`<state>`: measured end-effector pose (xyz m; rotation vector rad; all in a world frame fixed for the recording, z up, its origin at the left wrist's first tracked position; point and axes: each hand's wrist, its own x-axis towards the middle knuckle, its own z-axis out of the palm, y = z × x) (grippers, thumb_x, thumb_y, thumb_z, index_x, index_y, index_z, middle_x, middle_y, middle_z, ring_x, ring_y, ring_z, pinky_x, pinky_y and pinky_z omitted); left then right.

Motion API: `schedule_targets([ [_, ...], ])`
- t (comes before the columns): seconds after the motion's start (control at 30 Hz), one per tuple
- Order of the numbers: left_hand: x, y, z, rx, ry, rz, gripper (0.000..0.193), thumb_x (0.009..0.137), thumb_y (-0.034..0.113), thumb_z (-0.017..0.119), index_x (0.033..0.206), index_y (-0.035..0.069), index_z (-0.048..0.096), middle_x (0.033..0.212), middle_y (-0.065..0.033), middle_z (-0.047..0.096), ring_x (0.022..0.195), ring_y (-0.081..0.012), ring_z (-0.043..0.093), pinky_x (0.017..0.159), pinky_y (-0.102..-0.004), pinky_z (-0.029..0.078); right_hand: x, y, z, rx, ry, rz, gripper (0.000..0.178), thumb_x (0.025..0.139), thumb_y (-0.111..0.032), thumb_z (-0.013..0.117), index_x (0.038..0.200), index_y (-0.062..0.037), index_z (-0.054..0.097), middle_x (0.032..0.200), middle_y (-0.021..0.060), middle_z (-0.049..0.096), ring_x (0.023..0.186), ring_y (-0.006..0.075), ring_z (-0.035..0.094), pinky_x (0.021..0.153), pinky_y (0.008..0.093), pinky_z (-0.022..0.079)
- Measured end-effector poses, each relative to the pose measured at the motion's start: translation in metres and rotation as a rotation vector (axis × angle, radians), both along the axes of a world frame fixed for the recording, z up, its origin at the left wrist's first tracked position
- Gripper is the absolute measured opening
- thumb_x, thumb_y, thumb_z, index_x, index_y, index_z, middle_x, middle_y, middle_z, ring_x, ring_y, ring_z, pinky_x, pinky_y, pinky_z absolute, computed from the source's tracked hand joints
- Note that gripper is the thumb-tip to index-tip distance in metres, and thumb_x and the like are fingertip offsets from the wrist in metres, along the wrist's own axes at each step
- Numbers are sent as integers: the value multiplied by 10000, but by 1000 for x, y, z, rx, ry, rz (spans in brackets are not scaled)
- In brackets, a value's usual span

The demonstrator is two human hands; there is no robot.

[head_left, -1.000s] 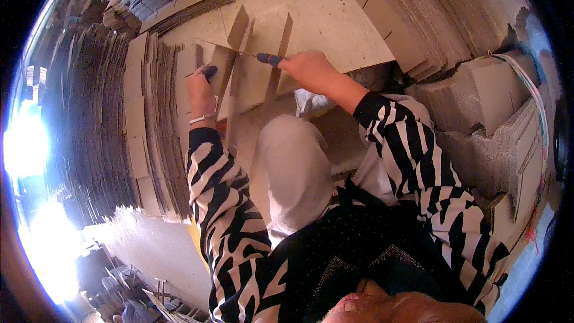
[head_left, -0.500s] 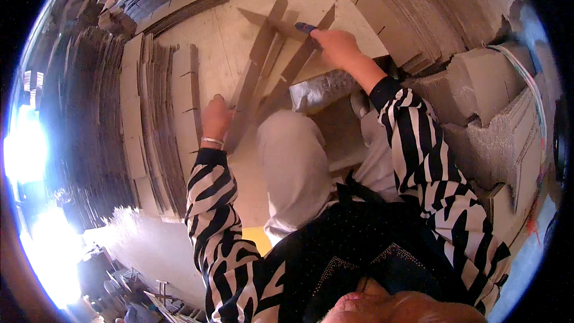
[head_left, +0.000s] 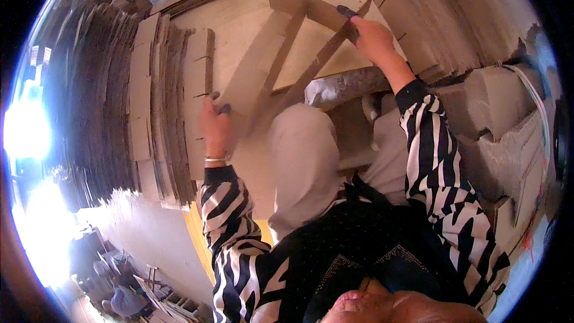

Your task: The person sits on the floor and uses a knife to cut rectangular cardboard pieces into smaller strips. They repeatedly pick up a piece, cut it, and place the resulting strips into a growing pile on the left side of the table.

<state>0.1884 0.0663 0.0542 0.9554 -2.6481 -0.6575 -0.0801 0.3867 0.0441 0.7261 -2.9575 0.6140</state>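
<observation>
Stacks of flat brown cardboard (head_left: 113, 101) fill the floor around a seated person, with a pale bare patch of floor (head_left: 251, 24) in front of the knees. At ten o'clock from the lap, a tall fanned pile of slotted cardboard sheets stands on edge; at two o'clock another pile of slotted pieces (head_left: 430, 18) leans along the right side. Grey blocks (head_left: 496, 119) sit at three o'clock beside the striped right sleeve.

Between the hands stands a lattice of long slotted cardboard strips (head_left: 287, 66), several crossing each other at angles, reaching from nine o'clock by the left knee up to twelve o'clock.

The left hand (head_left: 215, 125) is closed around the lower ends of the strips at about nine o'clock, just beside the nearest upright pile, a bracelet at its wrist. The right hand (head_left: 373, 39) at one o'clock grips the upper end of the strips, fingers curled over a cross piece, with a small dark blue object (head_left: 345, 10) at its fingertips; what that is cannot be told.

A crumpled silver-grey wrapped bundle (head_left: 347, 87) lies across the lap, just below the strips.
</observation>
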Motion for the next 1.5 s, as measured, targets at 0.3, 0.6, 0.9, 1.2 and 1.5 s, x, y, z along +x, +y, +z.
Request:
schedule_targets([
  [0.3, 104, -103, 14, -138, 66, 111, 328, 727, 112, 710, 1043, 31, 673, 907, -200, 684, 837, -333, 657, 758, -389, 505, -11, 11, -10, 20, 16, -44, 420, 800, -67, 568, 1204, -183, 566, 979, 135, 667, 957, 360, 626, 763, 486, 498],
  [0.6, 84, -30, 84, -601, -503, 356, 564, 678, 130, 709, 1211, 31, 553, 1156, -165, 616, 1041, -332, 602, 865, -437, 478, -6, -6, -13, 143, -81, -23, 446, 808, -102, 606, 1237, -192, 528, 978, 151, 669, 938, 370, 639, 756, 490, 501],
  [0.9, -28, -129, 104, -944, -310, 362, 579, 691, 280, 675, 1208, 43, 564, 1384, -155, 445, 1247, -321, 453, 963, -526, 374, -3, -3, -7, 126, -40, 4, 414, 783, -41, 548, 1185, -141, 537, 916, 180, 656, 888, 397, 621, 720, 521, 479],
  [1.2, -46, -172, 36, -930, -387, 372, 371, 764, 320, 633, 1047, 80, 619, 1080, -92, 614, 1113, -296, 549, 929, -560, 382, -2, 0, -1, 148, -34, -9, 376, 803, -88, 580, 1169, -163, 535, 908, 153, 670, 884, 378, 646, 729, 514, 498],
  [1.5, -59, -129, 64, -1051, -28, 82, 440, 766, 206, 603, 1176, 47, 584, 1322, -183, 516, 1202, -360, 508, 958, -495, 423, 0, 9, 10, 162, -54, -33, 351, 807, -100, 592, 1151, -155, 544, 958, 128, 667, 930, 360, 637, 736, 503, 499],
])
